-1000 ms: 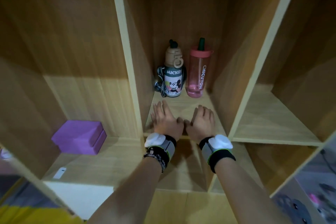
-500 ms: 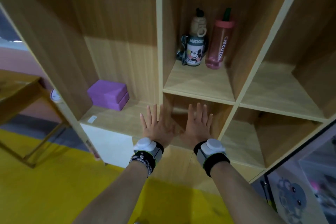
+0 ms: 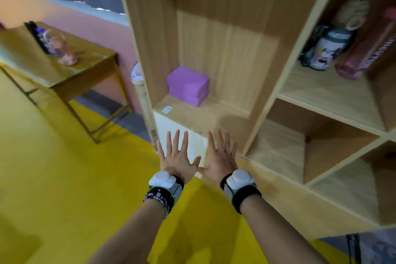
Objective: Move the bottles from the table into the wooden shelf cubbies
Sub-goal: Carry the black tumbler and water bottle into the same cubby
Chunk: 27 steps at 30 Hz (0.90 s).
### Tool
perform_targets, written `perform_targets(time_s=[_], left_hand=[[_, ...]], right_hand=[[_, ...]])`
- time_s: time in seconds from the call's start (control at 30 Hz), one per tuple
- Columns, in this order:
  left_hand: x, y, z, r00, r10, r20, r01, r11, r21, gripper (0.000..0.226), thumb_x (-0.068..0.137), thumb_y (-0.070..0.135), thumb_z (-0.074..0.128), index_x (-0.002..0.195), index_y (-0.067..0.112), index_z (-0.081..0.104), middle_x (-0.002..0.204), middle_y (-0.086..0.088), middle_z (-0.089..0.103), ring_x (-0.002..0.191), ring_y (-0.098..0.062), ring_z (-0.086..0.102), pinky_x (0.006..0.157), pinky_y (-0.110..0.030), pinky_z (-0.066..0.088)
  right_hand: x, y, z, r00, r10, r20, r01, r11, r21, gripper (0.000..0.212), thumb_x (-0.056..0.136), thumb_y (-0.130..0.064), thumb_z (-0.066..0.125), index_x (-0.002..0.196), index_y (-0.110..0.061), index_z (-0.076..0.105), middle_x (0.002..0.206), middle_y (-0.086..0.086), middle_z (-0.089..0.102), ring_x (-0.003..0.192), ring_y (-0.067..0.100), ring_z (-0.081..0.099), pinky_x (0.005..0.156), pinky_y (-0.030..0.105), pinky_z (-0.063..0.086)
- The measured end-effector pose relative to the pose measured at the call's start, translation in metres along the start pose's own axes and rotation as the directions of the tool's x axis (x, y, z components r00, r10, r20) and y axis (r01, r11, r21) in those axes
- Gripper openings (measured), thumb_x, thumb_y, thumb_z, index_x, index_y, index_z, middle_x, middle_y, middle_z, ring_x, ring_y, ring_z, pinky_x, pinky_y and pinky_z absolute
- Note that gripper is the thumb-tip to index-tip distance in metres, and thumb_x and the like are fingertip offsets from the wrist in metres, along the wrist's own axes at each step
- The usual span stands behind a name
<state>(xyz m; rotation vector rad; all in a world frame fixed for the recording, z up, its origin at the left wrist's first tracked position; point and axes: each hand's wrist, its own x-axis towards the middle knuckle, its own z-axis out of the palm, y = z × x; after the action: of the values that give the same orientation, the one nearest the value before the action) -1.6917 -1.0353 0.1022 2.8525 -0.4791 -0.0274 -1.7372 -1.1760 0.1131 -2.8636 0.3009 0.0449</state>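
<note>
I count two bottles in the wooden shelf (image 3: pixel 285 75), both in one cubby at its upper right edge: one cartoon-printed bottle (image 3: pixel 327 49) and one pink bottle (image 3: pixel 362 58) touching it. On the table (image 3: pixel 92 64), toward its far edge, there seem to be three blurred things (image 3: pixel 57 46); I cannot tell whether all are bottles. Two purple blocks (image 3: pixel 187 84) lie stacked in the tall left cubby, with one white tag (image 3: pixel 166 109) near its front edge. Two hands show, one left hand (image 3: pixel 177 161) and one right hand (image 3: pixel 220 161).
</note>
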Motion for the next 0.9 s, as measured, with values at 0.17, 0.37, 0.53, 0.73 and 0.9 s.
perform_targets(time_s=[0.17,0.37,0.53,0.73,0.9], left_hand=[[0.007,-0.099,-0.006,0.998,-0.068,0.001,0.068,0.998,0.01,0.094,0.092,0.07,0.04,0.163,0.03,-0.006,0.172,0.0,-0.009,0.153,-0.024,-0.027,0.12,-0.06,-0.021],[0.015,-0.232,-0.018,0.992,-0.123,0.004,0.122,0.99,0.069,0.095,0.087,0.073,0.035,0.163,0.03,-0.002,0.172,-0.001,-0.003,0.155,-0.028,-0.021,0.119,-0.061,-0.019],[0.021,-0.294,-0.035,0.981,-0.194,0.002,0.193,0.978,0.077,0.095,0.089,0.075,0.034,0.163,0.03,-0.007,0.172,0.0,-0.01,0.154,-0.028,-0.024,0.119,-0.062,-0.019],[0.039,-0.365,-0.045,0.953,-0.302,-0.026,0.303,0.951,0.064,0.095,0.088,0.075,0.035,0.163,0.03,-0.002,0.172,-0.001,-0.003,0.156,-0.029,-0.018,0.119,-0.063,-0.018],[0.061,-0.399,-0.05,0.932,-0.364,-0.001,0.362,0.928,0.083,0.095,0.088,0.076,0.028,0.162,0.031,-0.009,0.171,0.001,-0.011,0.155,-0.029,-0.023,0.12,-0.063,-0.017]], right_hand=[[0.034,-0.083,0.033,0.993,-0.082,0.081,0.086,0.995,-0.05,0.115,0.082,-0.06,0.063,0.158,-0.018,-0.012,0.166,0.015,-0.013,0.151,0.039,-0.02,0.119,0.063,-0.006],[0.077,-0.194,0.073,0.969,-0.195,0.15,0.21,0.973,-0.092,0.119,0.08,-0.059,0.067,0.158,-0.019,-0.014,0.166,0.015,-0.016,0.149,0.04,-0.024,0.118,0.065,-0.008],[0.1,-0.252,0.088,0.944,-0.262,0.201,0.284,0.955,-0.089,0.125,0.078,-0.059,0.072,0.157,-0.019,-0.016,0.165,0.015,-0.019,0.149,0.039,-0.025,0.117,0.062,-0.011],[0.144,-0.323,0.108,0.899,-0.359,0.251,0.385,0.921,-0.06,0.124,0.08,-0.054,0.072,0.157,-0.02,-0.019,0.165,0.014,-0.022,0.149,0.036,-0.026,0.119,0.061,-0.01],[0.182,-0.359,0.125,0.868,-0.413,0.276,0.446,0.892,-0.069,0.123,0.08,-0.055,0.071,0.157,-0.02,-0.019,0.165,0.013,-0.021,0.149,0.036,-0.027,0.119,0.062,-0.009]])
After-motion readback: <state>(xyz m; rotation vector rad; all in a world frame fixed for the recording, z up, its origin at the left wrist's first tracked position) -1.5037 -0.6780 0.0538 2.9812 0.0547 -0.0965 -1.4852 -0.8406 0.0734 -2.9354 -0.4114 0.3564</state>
